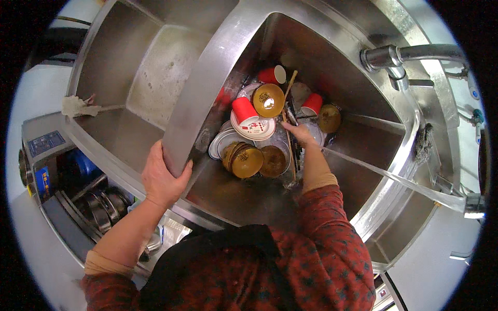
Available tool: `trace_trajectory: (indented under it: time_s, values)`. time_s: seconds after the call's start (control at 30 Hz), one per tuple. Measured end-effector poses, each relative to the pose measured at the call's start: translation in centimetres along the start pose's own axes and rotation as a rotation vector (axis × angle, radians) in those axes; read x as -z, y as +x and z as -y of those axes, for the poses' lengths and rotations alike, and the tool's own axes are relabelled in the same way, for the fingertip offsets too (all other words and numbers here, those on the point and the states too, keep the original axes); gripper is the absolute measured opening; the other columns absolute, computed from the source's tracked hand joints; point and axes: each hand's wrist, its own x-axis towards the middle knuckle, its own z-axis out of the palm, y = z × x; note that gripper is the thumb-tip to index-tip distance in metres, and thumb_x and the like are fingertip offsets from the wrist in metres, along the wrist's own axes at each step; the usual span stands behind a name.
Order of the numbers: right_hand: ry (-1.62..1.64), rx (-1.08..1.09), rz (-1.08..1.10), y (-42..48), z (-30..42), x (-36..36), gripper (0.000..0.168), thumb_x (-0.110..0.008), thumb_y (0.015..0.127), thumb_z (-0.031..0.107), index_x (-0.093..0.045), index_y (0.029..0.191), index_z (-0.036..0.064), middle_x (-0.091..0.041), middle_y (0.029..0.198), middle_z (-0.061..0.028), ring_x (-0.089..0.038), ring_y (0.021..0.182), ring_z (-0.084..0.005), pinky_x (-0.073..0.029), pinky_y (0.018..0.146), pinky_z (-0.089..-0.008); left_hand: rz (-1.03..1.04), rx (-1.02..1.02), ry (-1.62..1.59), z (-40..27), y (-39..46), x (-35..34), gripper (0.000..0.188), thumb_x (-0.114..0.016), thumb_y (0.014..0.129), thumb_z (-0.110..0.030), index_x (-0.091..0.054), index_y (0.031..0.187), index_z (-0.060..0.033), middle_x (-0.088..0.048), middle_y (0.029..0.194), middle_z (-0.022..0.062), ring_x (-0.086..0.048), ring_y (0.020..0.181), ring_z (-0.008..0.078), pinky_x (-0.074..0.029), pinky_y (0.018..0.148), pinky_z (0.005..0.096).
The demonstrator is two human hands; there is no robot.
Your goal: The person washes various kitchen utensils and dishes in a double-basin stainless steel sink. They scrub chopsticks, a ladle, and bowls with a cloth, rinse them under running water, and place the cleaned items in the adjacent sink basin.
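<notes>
With thumb and fingers on either side, my left hand [165,175] grips the near end of the stainless steel sink divider [194,101]. My right hand [301,134] reaches down into the right basin, its fingertips at a long wooden chopstick [288,144]; whether they pinch it is unclear. Left of those fingers, a red paper cup [245,110] lies on a white patterned plate [256,132], beside a brown bowl [268,100]. Nearer me sit stacked brown bowls [246,161] and another brown bowl [272,160]. Dark chopsticks [297,155] lie by my right wrist.
A stream of water [389,175] runs from the spout [474,206] at the right into the basin. More red cups [312,104] and a brown bowl [329,118] lie farther in. Suds cover the left basin's floor [167,77]. A faucet [385,58] stands at the back rim.
</notes>
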Motion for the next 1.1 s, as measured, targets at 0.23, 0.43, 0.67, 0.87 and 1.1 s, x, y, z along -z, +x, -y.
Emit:
trace_trajectory:
  time_s: [0.23,0.43,0.67,0.87,1.1]
  values:
    - [0.475,0.021,-0.034,-4.4,-1.8,2.2,0.042,-0.067,0.075,0.033,-0.059,0.100,0.000,-0.063,0.090,-0.0095,-0.059,0.078,-0.0189,-0.047,0.068,-0.0325,-0.021,-0.038,-0.045,-0.1,-0.2,-0.1,0.066,-0.071,0.068,-0.028,-0.038,0.120,-0.0033,-0.053,0.105,0.0169,-0.054,0.094,0.0345,-0.045,0.078,0.0418]
    - [-0.321,0.332,-0.434,-5.7,-2.7,-2.0,0.043,-0.066,0.077,0.030,-0.054,0.099,-0.005,-0.063,0.089,-0.0162,-0.061,0.082,-0.0299,-0.047,0.075,-0.0405,-0.012,-0.007,-0.032,-0.1,-0.4,-0.1,0.067,-0.071,0.068,-0.029,-0.039,0.120,-0.0031,-0.054,0.106,0.0176,-0.054,0.096,0.0357,-0.045,0.079,0.0422]
    - [0.507,0.111,-0.078,-15.4,-1.0,-1.6,0.019,-0.058,0.085,0.019,-0.052,0.078,0.003,-0.050,0.059,-0.0038,-0.049,0.047,-0.0152,-0.041,0.046,-0.0305,-0.001,0.014,-0.041,-0.9,-0.6,0.7,0.067,-0.071,0.067,-0.027,-0.040,0.121,-0.0021,-0.053,0.111,0.0172,-0.052,0.101,0.0348,-0.043,0.084,0.0425]
    - [0.644,0.024,0.044,-25.9,2.9,0.6,0.016,-0.054,0.084,0.014,-0.048,0.073,0.006,-0.049,0.059,-0.0018,-0.046,0.047,-0.0111,-0.037,0.044,-0.0257,-0.196,-0.797,-0.314,-5.1,-0.8,0.9,0.049,-0.068,0.069,-0.013,-0.050,0.113,-0.0021,-0.055,0.108,0.0154,-0.051,0.101,0.0345,-0.038,0.090,0.0443]
    - [0.548,0.261,-0.159,-33.7,3.3,0.0,0.013,-0.053,0.085,0.015,-0.047,0.077,0.006,-0.048,0.059,-0.0010,-0.046,0.050,-0.0099,-0.038,0.047,-0.0256,0.392,-0.498,-0.655,-14.9,2.9,-10.2,0.058,-0.067,0.077,-0.034,-0.046,0.118,0.0007,-0.057,0.109,0.0132,-0.053,0.103,0.0311,-0.038,0.093,0.0375]
